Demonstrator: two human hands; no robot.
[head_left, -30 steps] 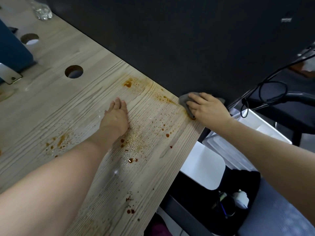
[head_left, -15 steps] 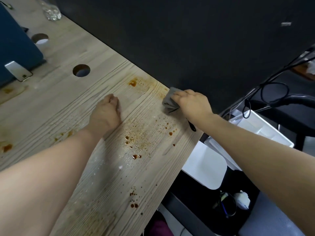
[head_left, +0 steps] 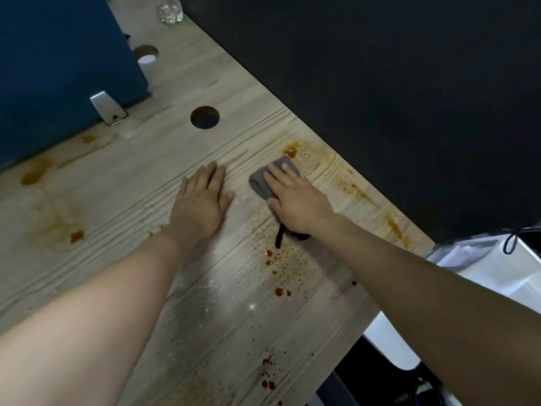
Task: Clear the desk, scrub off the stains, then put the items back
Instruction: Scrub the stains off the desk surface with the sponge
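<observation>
Desk: we see a pale wood-grain desk (head_left: 123, 186) running from lower left toward the upper right, its far long edge against a dark wall (head_left: 380, 98).
Left hand: our left hand (head_left: 202, 200) lies palm down on the desk top, fingers straight and together, thumb spread toward the right; it holds nothing.
Right hand: our right hand (head_left: 295, 197) presses flat on a grey cloth (head_left: 262, 183), fingers extended over it and thumb out to the left; we cannot tell whether any finger curls under the fabric.
Spacing of hands: the two hands lie side by side, apart, with a strip of bare wood between them.
Cloth: the cloth sits folded on the desk, its far corner touching an orange-brown stain (head_left: 291, 150) near the wall edge.
Dark strap: a black strap (head_left: 279, 237) hangs at our right wrist and touches the wood.
Other stains: we note red-brown drops (head_left: 279, 292) near our right forearm, a further cluster (head_left: 268, 383) toward the near edge, an orange streak (head_left: 395, 227) along the wall side, and blotches (head_left: 76, 236) at left.
Fittings: a round cable hole (head_left: 205, 117) opens beyond the hands; a blue panel (head_left: 64, 63) stands at upper left on a metal bracket (head_left: 108, 110).
Glass: a clear glass (head_left: 169, 8) stands at the far end.
</observation>
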